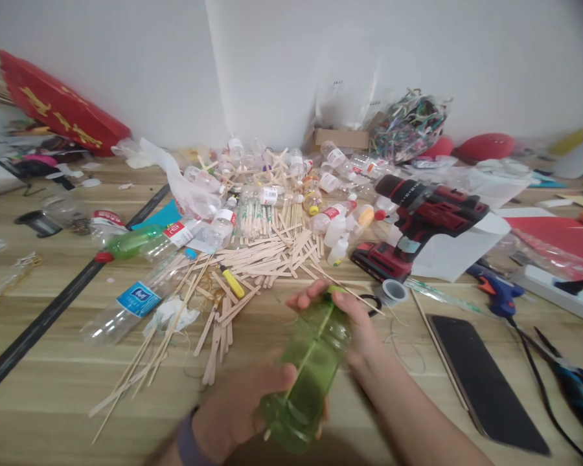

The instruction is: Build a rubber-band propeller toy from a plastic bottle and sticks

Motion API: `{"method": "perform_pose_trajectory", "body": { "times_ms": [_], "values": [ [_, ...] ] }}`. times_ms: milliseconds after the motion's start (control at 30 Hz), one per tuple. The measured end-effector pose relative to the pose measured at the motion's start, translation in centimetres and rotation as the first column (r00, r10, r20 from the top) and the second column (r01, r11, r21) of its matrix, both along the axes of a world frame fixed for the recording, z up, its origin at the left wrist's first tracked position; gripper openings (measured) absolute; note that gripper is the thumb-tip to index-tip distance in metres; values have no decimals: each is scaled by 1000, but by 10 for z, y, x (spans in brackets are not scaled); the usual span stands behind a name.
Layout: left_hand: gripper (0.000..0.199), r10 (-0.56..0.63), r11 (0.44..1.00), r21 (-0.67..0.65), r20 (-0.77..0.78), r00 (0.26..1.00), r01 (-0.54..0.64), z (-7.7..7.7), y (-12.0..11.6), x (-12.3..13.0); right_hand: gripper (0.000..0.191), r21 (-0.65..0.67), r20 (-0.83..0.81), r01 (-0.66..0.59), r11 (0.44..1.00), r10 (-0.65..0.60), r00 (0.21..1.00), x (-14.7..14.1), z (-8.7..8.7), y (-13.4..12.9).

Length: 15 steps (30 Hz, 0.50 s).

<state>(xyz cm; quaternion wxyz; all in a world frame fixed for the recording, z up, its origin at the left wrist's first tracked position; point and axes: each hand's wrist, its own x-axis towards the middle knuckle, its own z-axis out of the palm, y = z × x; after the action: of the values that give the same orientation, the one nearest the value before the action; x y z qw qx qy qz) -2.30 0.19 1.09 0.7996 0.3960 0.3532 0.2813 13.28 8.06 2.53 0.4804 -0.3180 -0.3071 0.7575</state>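
Note:
A translucent green plastic bottle [307, 382] is tilted in front of me, its capped end pointing away. My left hand [245, 398] is closed around its lower part, thumb on the near side. Around the neck and green cap [331, 294] my right hand [360, 320] is closed, fingers curled over the far end. A thin wooden stick [315, 343] runs lengthwise along the bottle; whether it lies inside or outside I cannot tell. Slight motion blur covers both hands. Beyond them lie several flat craft sticks [267, 262] and a yellow-handled screwdriver [232, 282].
A red cordless drill [418, 217] stands at the right, near a phone [486, 382], a blue glue gun [498, 291] and pliers [576, 388]. Several plastic bottles [272, 194] pile up at the back. A long black bar [53, 310] crosses the left side.

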Motion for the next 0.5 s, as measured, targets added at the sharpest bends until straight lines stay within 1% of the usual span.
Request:
{"method": "perform_pose_trajectory", "body": {
  "times_ms": [33,67,100,133,167,200,233,267,333,367,467,500],
  "values": [
    [66,-44,999,-7,45,998,44,1,0,-1,37,-2,-1,-20,1000,20,1000,0,1,0],
    [66,-26,999,40,-2,1000,26,3,0,-2,35,-9,8,-28,1000,28,1000,1,2,0],
    [65,30,991,133,-123,992,-14,6,1,-1,32,-21,24,-24,999,25,999,1,3,0],
    [66,108,972,232,-270,957,-44,9,1,-1,30,-35,46,-11,999,12,999,1,4,1],
    [67,183,949,309,-401,897,-56,11,1,1,28,-48,70,9,999,-6,998,1,5,1],
    [68,231,933,357,-490,840,-48,14,1,2,28,-59,93,29,998,-23,995,0,5,1],
    [69,247,925,378,-541,804,-31,16,1,3,28,-68,113,44,997,-36,993,-1,6,1],
    [69,241,923,386,-559,793,-9,18,1,4,29,-77,131,54,996,-44,990,-2,6,1],
    [69,218,917,399,-555,802,27,21,1,6,31,-95,158,68,993,-52,986,-4,7,2],
    [67,218,915,401,-566,795,35,21,2,8,31,-104,170,79,991,-60,984,-5,7,3],
    [65,292,902,432,-628,721,11,21,3,11,33,-123,202,133,983,-107,974,-7,8,7],
    [65,305,898,440,-635,710,8,20,3,10,34,-127,212,148,981,-119,970,-7,8,8]
  ]
}}
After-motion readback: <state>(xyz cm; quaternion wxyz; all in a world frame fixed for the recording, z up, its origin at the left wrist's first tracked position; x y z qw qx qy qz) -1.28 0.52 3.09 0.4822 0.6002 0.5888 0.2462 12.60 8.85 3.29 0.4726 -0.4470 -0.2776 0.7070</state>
